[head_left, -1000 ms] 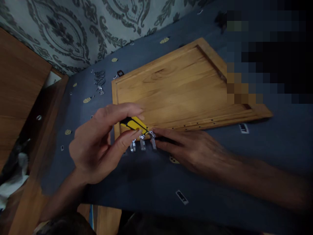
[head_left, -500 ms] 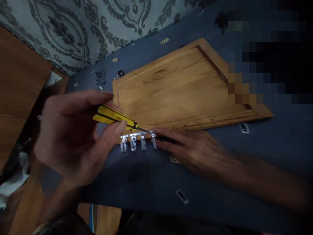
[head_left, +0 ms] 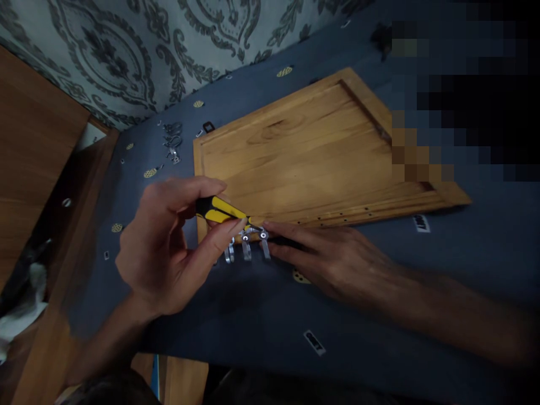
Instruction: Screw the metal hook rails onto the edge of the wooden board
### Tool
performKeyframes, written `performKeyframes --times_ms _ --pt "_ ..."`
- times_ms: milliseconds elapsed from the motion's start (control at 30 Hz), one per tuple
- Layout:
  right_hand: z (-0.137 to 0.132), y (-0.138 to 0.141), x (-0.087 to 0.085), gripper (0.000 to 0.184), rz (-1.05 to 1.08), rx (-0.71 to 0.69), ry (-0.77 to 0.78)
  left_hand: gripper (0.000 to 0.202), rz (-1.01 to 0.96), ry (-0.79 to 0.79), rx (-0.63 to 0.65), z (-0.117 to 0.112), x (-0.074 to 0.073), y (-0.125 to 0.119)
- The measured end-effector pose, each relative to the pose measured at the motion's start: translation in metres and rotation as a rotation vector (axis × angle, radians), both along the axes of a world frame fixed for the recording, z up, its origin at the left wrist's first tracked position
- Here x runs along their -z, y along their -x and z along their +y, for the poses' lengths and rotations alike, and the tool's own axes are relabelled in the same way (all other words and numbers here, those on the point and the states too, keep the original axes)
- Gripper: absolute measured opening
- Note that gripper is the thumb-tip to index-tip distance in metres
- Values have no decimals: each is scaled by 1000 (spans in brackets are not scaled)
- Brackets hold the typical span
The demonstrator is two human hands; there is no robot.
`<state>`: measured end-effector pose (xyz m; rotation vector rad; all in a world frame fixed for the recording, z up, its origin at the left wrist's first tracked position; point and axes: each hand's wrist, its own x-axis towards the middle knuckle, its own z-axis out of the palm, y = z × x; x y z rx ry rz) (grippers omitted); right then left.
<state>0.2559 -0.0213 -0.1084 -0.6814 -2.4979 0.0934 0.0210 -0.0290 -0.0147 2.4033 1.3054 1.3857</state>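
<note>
My left hand [head_left: 169, 244] is closed round a yellow and black screwdriver [head_left: 219, 209], whose tip points at the rightmost of several silver metal hooks [head_left: 247, 243] fixed along the near edge of a wooden panel [head_left: 307, 152]. My right hand [head_left: 333, 259] lies flat on the blue cloth beside the panel's edge, fingers stretched out, with the fingertips touching the rightmost hook [head_left: 264, 242]. The left hand hides the leftmost hook.
A heap of loose metal hooks [head_left: 172, 140] lies on the blue patterned cloth [head_left: 253, 315] beyond the panel's far left corner. Wooden furniture [head_left: 34, 135] stands at the left below a patterned wall. A blurred-out patch covers the upper right.
Half a second ago my left hand had drawn the screwdriver back to the left, baring all the hooks. It has since moved right again, tip back at the rightmost hook. My right hand stayed still.
</note>
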Motion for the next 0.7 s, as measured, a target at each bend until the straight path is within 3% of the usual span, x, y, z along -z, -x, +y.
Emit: performKeyframes --times_ms 333,567,700 --pt "-1 0 4 53 8 13 18 39 15 -39 9 3 4 1" --pt "-2 0 7 55 25 13 15 35 15 46 -7 1 -1 0" --pt "-1 -1 5 54 -8 -8 25 40 55 -2 38 2 -3 1"
